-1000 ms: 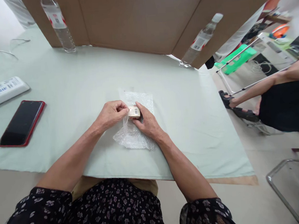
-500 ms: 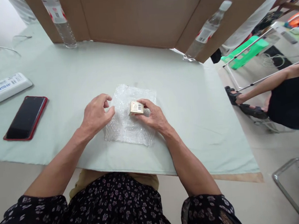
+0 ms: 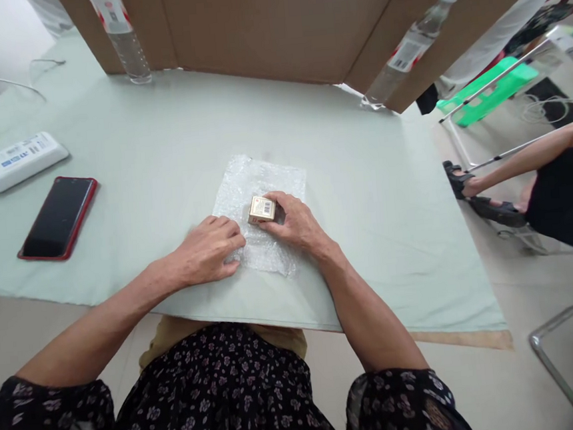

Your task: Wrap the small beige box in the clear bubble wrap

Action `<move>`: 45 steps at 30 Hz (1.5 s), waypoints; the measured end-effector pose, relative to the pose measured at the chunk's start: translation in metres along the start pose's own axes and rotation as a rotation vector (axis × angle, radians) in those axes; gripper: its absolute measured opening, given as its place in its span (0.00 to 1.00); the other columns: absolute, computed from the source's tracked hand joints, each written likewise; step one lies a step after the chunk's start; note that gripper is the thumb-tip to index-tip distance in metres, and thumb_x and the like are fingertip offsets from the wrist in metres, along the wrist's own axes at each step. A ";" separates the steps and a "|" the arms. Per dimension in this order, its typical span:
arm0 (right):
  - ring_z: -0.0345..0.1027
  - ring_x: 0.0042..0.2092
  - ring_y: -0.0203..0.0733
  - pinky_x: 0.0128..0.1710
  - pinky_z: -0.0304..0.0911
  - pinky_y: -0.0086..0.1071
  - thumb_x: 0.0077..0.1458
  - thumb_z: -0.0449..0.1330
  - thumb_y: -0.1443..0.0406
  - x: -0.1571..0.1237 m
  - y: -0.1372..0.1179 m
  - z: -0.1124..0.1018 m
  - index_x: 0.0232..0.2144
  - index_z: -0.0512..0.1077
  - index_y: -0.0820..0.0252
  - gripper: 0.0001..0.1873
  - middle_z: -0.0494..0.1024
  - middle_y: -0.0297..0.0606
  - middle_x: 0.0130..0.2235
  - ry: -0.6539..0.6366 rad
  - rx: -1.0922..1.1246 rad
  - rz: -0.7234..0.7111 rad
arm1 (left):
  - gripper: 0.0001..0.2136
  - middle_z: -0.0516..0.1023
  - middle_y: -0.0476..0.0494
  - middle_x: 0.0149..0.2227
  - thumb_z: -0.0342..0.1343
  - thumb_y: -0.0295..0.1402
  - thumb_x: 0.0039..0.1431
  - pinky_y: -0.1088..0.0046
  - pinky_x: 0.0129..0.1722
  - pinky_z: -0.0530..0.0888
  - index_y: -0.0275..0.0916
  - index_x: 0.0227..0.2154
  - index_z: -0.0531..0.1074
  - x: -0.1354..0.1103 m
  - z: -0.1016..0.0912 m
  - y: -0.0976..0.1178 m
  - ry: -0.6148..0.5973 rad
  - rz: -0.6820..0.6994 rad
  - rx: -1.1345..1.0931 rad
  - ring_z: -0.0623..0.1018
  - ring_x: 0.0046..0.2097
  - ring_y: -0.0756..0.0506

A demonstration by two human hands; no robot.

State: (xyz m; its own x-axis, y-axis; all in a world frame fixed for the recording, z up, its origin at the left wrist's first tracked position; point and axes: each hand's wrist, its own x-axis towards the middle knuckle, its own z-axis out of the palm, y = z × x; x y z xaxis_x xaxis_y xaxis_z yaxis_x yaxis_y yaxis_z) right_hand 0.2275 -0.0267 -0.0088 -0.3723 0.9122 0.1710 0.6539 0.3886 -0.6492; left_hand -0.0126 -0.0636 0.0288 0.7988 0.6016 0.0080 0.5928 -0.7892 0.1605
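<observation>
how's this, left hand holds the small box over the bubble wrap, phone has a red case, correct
Wrong hand: the head view shows the right hand holding the small box over the bubble wrap; the phone does have a red case.

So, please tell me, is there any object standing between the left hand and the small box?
Nothing visible stands upright between the left hand and the small box; only the flat bubble wrap lies between them. The right hand holds the box from the opposite side.
</observation>
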 end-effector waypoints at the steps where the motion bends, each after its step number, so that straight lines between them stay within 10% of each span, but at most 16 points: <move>1: 0.72 0.53 0.55 0.55 0.65 0.50 0.54 0.66 0.58 0.001 0.000 0.000 0.53 0.70 0.55 0.24 0.79 0.44 0.54 -0.006 -0.005 0.003 | 0.05 0.79 0.37 0.41 0.57 0.30 0.59 0.60 0.45 0.71 0.36 0.34 0.76 0.001 0.002 0.002 0.011 0.007 0.031 0.76 0.45 0.39; 12: 0.70 0.58 0.54 0.59 0.64 0.51 0.53 0.64 0.41 -0.013 -0.018 -0.054 0.54 0.74 0.50 0.32 0.77 0.40 0.57 -0.079 0.247 -0.026 | 0.07 0.78 0.43 0.31 0.51 0.30 0.54 0.67 0.35 0.67 0.38 0.26 0.74 0.044 -0.020 -0.011 0.293 -0.327 -0.302 0.74 0.34 0.44; 21: 0.75 0.44 0.46 0.49 0.68 0.40 0.54 0.63 0.56 -0.007 -0.006 -0.018 0.26 0.72 0.56 0.12 0.81 0.40 0.42 0.218 0.336 0.145 | 0.21 0.81 0.43 0.42 0.62 0.50 0.50 0.66 0.43 0.72 0.39 0.39 0.77 0.061 -0.019 -0.025 0.294 -0.465 -0.704 0.77 0.43 0.41; 33: 0.70 0.33 0.39 0.33 0.65 0.33 0.47 0.64 0.57 -0.004 -0.004 -0.016 0.20 0.69 0.58 0.13 0.81 0.38 0.35 0.168 0.501 0.309 | 0.09 0.78 0.47 0.29 0.58 0.37 0.50 0.73 0.32 0.68 0.37 0.27 0.76 0.068 0.000 -0.024 0.371 -0.509 -0.945 0.74 0.33 0.48; 37: 0.73 0.36 0.43 0.38 0.68 0.37 0.51 0.63 0.57 -0.006 -0.006 -0.024 0.28 0.74 0.57 0.10 0.81 0.38 0.36 0.114 0.347 0.239 | 0.07 0.77 0.48 0.28 0.59 0.36 0.49 0.74 0.31 0.67 0.37 0.26 0.75 0.067 -0.001 -0.023 0.351 -0.517 -0.988 0.72 0.31 0.49; 42: 0.73 0.50 0.51 0.55 0.61 0.48 0.61 0.59 0.61 -0.014 -0.023 -0.029 0.40 0.76 0.53 0.07 0.81 0.41 0.46 0.445 -0.110 -0.019 | 0.06 0.77 0.49 0.27 0.59 0.35 0.48 0.75 0.30 0.68 0.37 0.25 0.74 0.068 0.001 -0.022 0.338 -0.544 -1.020 0.72 0.30 0.50; 45: 0.73 0.50 0.51 0.55 0.58 0.48 0.64 0.58 0.62 -0.016 -0.030 -0.022 0.41 0.77 0.53 0.08 0.82 0.40 0.46 0.315 -0.257 -0.169 | 0.07 0.76 0.49 0.27 0.59 0.35 0.47 0.75 0.29 0.67 0.37 0.25 0.74 0.070 0.002 -0.022 0.350 -0.541 -0.989 0.72 0.30 0.50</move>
State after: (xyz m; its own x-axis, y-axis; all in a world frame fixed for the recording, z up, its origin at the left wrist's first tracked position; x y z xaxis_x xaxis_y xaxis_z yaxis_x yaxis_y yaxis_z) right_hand 0.2283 -0.0499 0.0239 -0.2948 0.8126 0.5027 0.7583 0.5191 -0.3944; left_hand 0.0307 -0.0044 0.0239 0.3049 0.9510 -0.0505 0.3848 -0.0746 0.9200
